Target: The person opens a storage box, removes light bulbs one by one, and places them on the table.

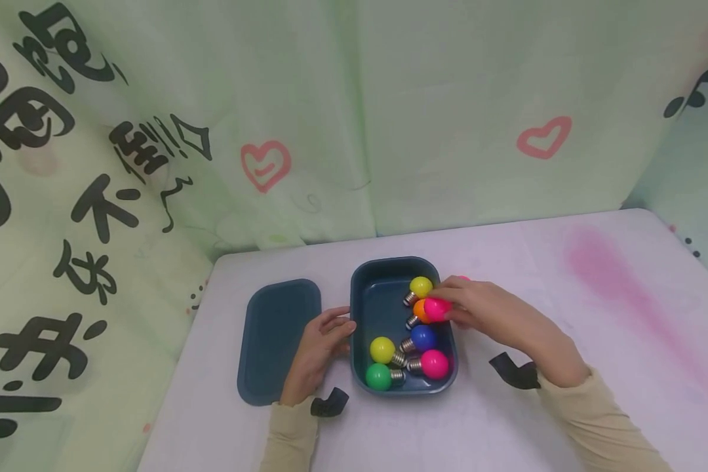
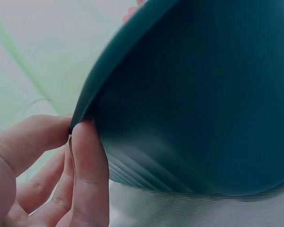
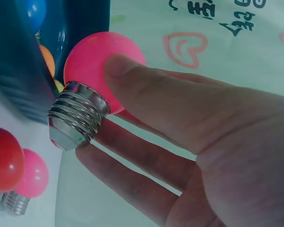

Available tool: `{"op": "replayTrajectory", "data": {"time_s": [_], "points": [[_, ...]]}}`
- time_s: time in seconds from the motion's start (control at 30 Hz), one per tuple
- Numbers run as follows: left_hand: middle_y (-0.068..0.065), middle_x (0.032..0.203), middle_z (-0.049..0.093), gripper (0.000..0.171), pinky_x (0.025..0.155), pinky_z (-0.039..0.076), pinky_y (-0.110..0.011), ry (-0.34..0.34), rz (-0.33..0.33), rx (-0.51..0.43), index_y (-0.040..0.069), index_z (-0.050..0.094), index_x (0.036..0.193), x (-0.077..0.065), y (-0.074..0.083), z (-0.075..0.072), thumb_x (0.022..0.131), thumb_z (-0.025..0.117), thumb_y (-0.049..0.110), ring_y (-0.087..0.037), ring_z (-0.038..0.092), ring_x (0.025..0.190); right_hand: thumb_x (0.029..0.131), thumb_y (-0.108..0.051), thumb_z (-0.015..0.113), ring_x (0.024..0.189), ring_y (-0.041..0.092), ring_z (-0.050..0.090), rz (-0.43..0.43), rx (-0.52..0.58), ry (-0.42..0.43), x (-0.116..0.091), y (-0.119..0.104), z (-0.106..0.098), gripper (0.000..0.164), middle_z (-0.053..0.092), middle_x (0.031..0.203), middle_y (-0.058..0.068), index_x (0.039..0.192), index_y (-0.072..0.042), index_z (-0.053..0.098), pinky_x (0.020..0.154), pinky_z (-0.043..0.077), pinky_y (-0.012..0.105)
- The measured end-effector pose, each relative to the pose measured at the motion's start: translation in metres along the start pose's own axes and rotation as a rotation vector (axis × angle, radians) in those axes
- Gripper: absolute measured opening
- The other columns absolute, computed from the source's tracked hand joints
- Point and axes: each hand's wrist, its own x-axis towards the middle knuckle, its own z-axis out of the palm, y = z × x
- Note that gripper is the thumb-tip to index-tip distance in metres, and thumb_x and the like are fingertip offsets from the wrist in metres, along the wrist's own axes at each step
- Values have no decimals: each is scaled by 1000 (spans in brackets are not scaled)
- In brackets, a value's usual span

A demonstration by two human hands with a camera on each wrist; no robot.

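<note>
A dark blue-green box (image 1: 366, 269) stands on the table with several coloured light bulbs inside, among them a blue bulb (image 1: 423, 337), a green bulb (image 1: 379, 377) and yellow ones. At its left side, my left hand (image 1: 321, 344) pinches the rim between thumb and fingers, as the left wrist view shows close up. Over the right wall, my right hand (image 1: 478, 305) holds a pink light bulb (image 3: 102, 59) by its round globe. The metal screw base (image 3: 78, 113) of that bulb points away from the palm. An orange bulb (image 1: 421, 311) lies partly hidden behind it in the head view.
A flat dark lid (image 1: 283, 341) lies left of the box. Outside the box, a red bulb (image 3: 4, 158) and another pink bulb (image 3: 34, 172) rest on the table, mostly hidden behind my right hand from above. A printed curtain (image 1: 436, 118) hangs behind the table.
</note>
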Motion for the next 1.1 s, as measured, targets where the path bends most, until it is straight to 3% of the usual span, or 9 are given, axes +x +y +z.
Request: {"op": "replayTrajectory", "data": {"time_s": [0.27, 0.6, 0.87, 1.1], "points": [[-9, 112, 67, 50, 74, 55, -28, -6, 6, -3, 9, 60, 132, -1, 0, 0, 87, 77, 23, -17, 63, 90, 84, -13, 79, 102, 23, 66, 51, 26, -14, -8, 6, -3, 40, 64, 115, 5, 122, -12, 68, 79, 59, 34], [-8, 110, 67, 51, 73, 55, -27, -4, 12, -2, 8, 60, 132, 0, -1, 0, 87, 77, 24, -16, 63, 89, 85, -15, 78, 101, 21, 66, 46, 27, 29, -20, 19, -3, 37, 66, 113, 2, 121, -14, 67, 83, 58, 39], [-7, 109, 67, 51, 72, 55, -26, 0, 8, -14, 8, 60, 132, 0, -2, -1, 87, 78, 23, -15, 63, 88, 83, -14, 80, 110, 32, 64, 98, 39, -10, -29, 31, 2, 44, 68, 120, 11, 125, -11, 66, 88, 56, 46], [-7, 109, 67, 51, 71, 55, -25, 2, 5, -8, 8, 60, 132, 0, -2, -1, 87, 77, 23, -15, 63, 88, 82, -9, 80, 121, 40, 58, 77, 41, -42, -33, 38, 7, 44, 64, 129, 16, 124, -10, 67, 92, 52, 51]]}}
